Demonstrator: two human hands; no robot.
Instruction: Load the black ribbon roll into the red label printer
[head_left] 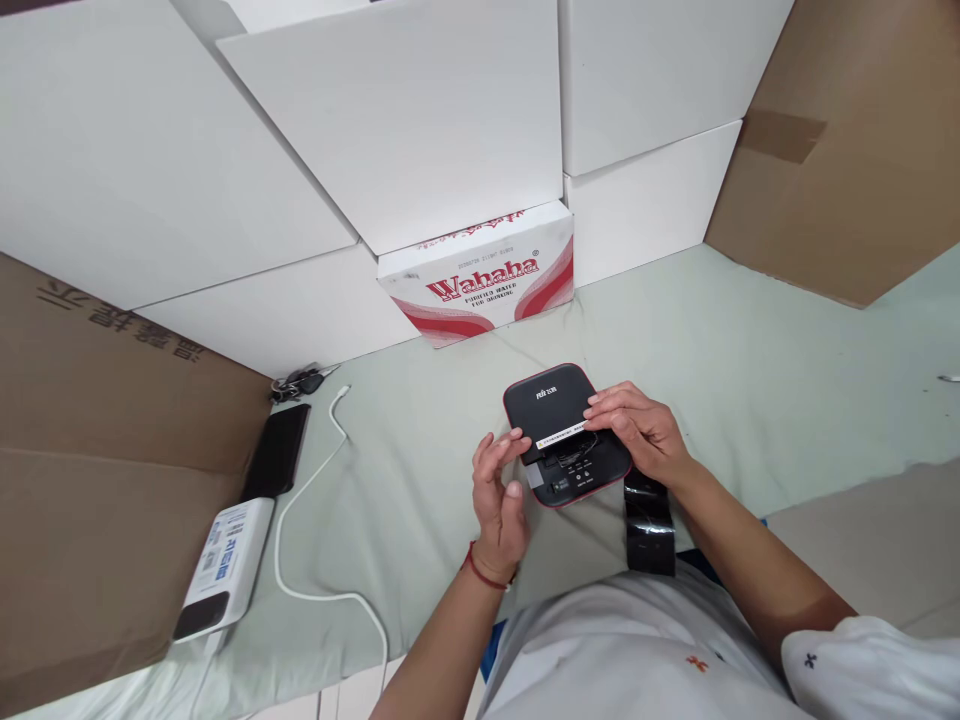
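Observation:
A flat, square black device [551,395] with rounded corners and a red rim lies on the green cloth in front of me. Across its middle runs a raised edge with a white warning strip [561,436], above a recessed lower part with small icons. My left hand [499,490] is at the device's left side, fingertips touching the raised edge and thumb held apart. From the right, my right hand [637,430] has its fingers closed on the edge near the strip's right end. Below the device hangs a glossy black strip [650,525]; its upper end is hidden.
A Wahaha water box [487,275] stands beyond the device, before white boxes [420,120]. Brown cartons stand left [97,470] and right [862,150]. A white cable [281,545], black phone-like slab [276,452], white power bank [225,570] and dark cord bundle [298,383] lie left.

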